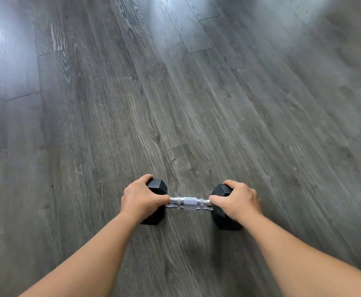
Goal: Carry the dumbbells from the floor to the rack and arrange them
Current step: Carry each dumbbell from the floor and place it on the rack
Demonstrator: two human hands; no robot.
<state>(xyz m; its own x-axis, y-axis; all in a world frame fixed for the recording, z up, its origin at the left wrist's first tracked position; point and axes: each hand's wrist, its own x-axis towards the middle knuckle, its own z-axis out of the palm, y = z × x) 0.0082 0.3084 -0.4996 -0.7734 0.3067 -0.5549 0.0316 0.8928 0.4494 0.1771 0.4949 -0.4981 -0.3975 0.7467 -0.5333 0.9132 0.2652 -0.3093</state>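
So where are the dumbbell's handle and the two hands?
dumbbell [189, 203], head view, knurled middle of handle.
left hand [140, 199], head view, back of hand.
right hand [238, 199], head view, back of hand.

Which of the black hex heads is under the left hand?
The hex head at the left end of the chrome handle; the left hand grips it, while the right hand grips the opposite head.
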